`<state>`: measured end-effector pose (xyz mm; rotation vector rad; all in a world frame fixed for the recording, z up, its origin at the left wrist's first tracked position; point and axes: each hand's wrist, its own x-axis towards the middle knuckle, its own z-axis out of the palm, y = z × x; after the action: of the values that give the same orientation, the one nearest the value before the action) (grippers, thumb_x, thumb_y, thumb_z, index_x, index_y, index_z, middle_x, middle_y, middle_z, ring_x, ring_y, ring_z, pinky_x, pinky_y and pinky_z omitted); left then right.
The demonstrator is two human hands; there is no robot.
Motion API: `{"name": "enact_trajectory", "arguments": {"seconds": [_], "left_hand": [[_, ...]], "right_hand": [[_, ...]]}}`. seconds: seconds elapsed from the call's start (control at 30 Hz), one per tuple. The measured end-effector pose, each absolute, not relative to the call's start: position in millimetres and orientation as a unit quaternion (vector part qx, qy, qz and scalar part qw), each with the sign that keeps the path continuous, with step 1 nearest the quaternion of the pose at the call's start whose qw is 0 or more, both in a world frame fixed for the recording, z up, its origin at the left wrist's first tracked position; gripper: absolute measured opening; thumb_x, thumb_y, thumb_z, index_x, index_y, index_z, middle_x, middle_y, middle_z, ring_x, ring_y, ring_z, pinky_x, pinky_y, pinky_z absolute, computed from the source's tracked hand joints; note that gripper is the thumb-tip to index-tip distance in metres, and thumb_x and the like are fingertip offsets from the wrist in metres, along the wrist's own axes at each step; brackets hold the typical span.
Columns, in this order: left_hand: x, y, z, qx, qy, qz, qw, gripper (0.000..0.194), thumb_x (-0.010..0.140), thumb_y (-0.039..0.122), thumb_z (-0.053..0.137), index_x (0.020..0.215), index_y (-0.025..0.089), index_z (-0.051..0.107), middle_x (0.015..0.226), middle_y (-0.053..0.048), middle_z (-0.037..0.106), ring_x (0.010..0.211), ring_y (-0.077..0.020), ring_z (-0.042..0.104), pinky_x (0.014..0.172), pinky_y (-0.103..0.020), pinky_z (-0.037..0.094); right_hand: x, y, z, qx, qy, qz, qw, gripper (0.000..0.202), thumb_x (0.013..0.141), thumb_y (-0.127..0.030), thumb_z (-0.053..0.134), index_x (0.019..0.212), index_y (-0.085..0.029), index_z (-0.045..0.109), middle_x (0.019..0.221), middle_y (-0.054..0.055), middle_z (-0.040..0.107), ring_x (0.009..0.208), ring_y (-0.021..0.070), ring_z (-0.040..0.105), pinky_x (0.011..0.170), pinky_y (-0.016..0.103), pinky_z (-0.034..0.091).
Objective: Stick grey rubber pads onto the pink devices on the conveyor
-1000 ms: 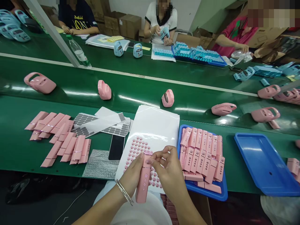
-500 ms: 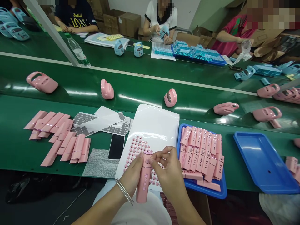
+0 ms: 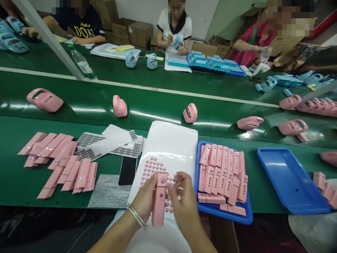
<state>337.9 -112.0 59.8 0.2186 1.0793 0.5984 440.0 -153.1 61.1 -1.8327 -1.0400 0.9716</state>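
Left hand grips a pink case; right hand (blurred): hold unclear.

Factory, hand-assembly line. Long green belt crossing left to right, pink handled casings spaced along it. Near bench: sheet of round stickers, blue tray packed with matching pink sticks. Far bench: several workers, blue casings, tray of blue parts. Cardboard boxes behind.

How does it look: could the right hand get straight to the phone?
Probably not: the left hand and the pink stick it holds lie between the right hand and the phone, though most of the phone lies uncovered.
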Motion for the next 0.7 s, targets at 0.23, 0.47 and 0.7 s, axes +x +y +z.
{"name": "enact_trajectory", "arguments": {"seconds": [0.23,0.47,0.7], "left_hand": [[356,-115,38,0.143,0.457,0.235,0.846,0.048,0.08,0.056,0.049,0.115,0.025,0.059,0.133,-0.005,0.049,0.128,-0.0236,0.036,0.101,-0.04,0.036],[353,-116,4,0.249,0.546,0.161,0.784,0.041,0.078,0.05,0.055,0.112,0.028,0.06,0.143,-0.003,0.035,0.132,-0.0241,0.027,0.105,-0.049,0.027],[348,-105,-24,0.28,0.592,0.171,0.737,0.035,0.075,0.046,0.056,0.099,0.021,0.061,0.132,-0.011,0.044,0.127,-0.0297,0.034,0.101,-0.052,0.03]], "right_hand": [[442,-159,20,-0.756,-0.454,0.304,0.361,0.034,0.082,-0.019,0.046,0.116,-0.02,0.048,0.103,0.009,0.059,0.094,0.0225,0.058,0.079,0.036,0.049],[588,-157,-6,-0.904,-0.28,0.113,0.301,0.049,0.087,-0.039,0.042,0.125,-0.008,0.044,0.123,0.022,0.051,0.104,0.0318,0.055,0.083,0.043,0.046],[672,-187,-29,-0.943,-0.244,0.015,0.225,0.048,0.083,-0.03,0.044,0.12,0.0,0.048,0.111,0.027,0.053,0.107,0.0388,0.049,0.086,0.047,0.04]]}}
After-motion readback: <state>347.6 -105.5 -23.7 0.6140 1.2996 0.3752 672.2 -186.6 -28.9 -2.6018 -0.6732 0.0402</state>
